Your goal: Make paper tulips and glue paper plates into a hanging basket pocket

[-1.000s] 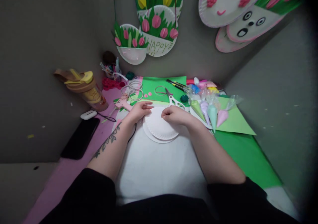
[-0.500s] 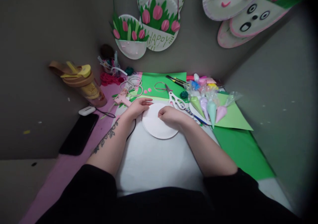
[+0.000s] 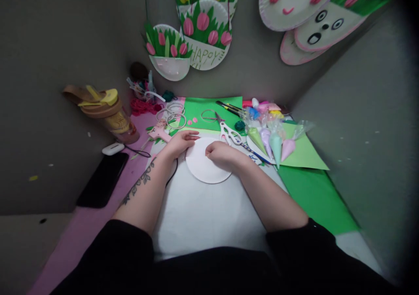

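A white paper plate [image 3: 209, 170] lies in front of me on the white work surface. At its upper left rim rests my left hand [image 3: 183, 143], fingers stretched out over the edge. My right hand [image 3: 221, 153] is closed in a pinch above the plate's right half; whatever its fingertips may hold is hidden. Just beyond the plate are white-handled scissors [image 3: 229, 133], blades pointing away. A pink cut-out shape [image 3: 159, 132] lies past my left hand, and two tiny pink pieces [image 3: 192, 121] sit behind the plate.
Several rings [image 3: 176, 116] lie at the back by green sheets [image 3: 196, 105]. Bags of coloured clay or paste [image 3: 276, 144] are at the back right. A cup [image 3: 111, 116], an earbud case [image 3: 113, 149] and a phone [image 3: 103, 181] stand or lie left. Decorated plates [image 3: 206, 37] hang on the wall.
The whole view has shifted slightly. My hands and the plate keep nearly the same places, with my right hand still pinched over the plate.
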### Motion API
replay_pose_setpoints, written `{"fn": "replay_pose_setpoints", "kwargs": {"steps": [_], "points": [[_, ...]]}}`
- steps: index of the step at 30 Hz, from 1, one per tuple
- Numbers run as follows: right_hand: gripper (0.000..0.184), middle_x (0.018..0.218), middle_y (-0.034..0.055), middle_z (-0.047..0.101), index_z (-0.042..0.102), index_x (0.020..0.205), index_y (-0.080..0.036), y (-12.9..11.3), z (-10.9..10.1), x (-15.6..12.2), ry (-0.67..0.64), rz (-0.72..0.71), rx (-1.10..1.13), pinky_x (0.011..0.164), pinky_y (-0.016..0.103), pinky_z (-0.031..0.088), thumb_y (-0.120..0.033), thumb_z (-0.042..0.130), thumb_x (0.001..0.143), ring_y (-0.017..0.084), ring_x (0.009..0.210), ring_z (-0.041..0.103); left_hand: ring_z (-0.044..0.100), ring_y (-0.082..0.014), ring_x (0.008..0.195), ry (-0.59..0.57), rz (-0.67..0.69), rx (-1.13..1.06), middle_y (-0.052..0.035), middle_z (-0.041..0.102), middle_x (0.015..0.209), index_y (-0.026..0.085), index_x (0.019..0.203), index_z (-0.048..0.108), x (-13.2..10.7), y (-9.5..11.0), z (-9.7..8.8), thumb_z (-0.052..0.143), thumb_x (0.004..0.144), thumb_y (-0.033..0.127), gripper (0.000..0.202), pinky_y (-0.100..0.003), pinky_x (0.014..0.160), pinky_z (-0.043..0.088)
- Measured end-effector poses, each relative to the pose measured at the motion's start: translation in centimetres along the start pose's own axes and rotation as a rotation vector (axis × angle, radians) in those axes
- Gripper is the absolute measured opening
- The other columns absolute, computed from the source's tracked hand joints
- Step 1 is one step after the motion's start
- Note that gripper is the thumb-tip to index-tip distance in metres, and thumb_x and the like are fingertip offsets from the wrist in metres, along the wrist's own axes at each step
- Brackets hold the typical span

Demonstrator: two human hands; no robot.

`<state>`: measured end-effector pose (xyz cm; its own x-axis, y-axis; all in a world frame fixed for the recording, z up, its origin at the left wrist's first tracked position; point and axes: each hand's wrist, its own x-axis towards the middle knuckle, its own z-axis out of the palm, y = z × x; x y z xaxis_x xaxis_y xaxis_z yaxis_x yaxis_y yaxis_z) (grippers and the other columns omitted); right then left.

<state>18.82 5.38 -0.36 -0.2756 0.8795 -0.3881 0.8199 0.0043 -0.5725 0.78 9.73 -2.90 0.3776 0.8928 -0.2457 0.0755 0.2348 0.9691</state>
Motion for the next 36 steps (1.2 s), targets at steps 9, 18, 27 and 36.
{"fn": "replay_pose_setpoints", "kwargs": {"steps": [9,18,27,36], "points": [[0.023,0.072,0.0055,0.069,0.073,0.078,-0.014,-0.5,0.0,-0.5,0.032,-0.015,-0.033,0.058,0.021,0.037,-0.01,0.053,0.067,0.014,0.064,0.056,0.066,-0.0172,0.084,-0.009,0.005,0.036,-0.0139,0.069,0.109,0.01,0.112,0.061,-0.2,0.2,-0.1,0.059,0.064,0.001,0.048,-0.03,0.076,0.051],[0.021,0.071,0.0061,0.07,0.073,0.074,-0.015,0.2,0.4,0.4,0.036,-0.036,-0.082,0.055,0.022,0.035,-0.011,0.055,0.064,0.015,0.064,0.057,0.065,-0.0163,0.081,-0.017,0.017,-0.001,-0.0145,0.07,0.107,0.009,0.113,0.061,0.1,-0.1,-0.3,0.061,0.064,0.001,0.05,-0.029,0.074,0.049],[0.021,0.071,0.0058,0.071,0.072,0.074,-0.015,0.5,0.8,0.5,0.047,-0.038,-0.118,0.054,0.023,0.034,-0.012,0.054,0.064,0.015,0.063,0.058,0.065,-0.0138,0.077,-0.019,0.001,-0.08,-0.013,0.07,0.107,0.011,0.109,0.062,0.5,-0.6,-0.4,0.06,0.058,0.001,0.052,-0.025,0.067,0.048],[0.021,0.072,0.0053,0.071,0.073,0.074,-0.016,0.6,1.0,1.0,0.03,-0.038,-0.162,0.055,0.023,0.034,-0.012,0.055,0.064,0.015,0.063,0.057,0.064,-0.0134,0.075,-0.02,0.013,-0.083,-0.0115,0.071,0.104,0.012,0.106,0.064,0.5,-0.7,-0.6,0.061,0.057,0.0,0.051,-0.023,0.066,0.047]]}}
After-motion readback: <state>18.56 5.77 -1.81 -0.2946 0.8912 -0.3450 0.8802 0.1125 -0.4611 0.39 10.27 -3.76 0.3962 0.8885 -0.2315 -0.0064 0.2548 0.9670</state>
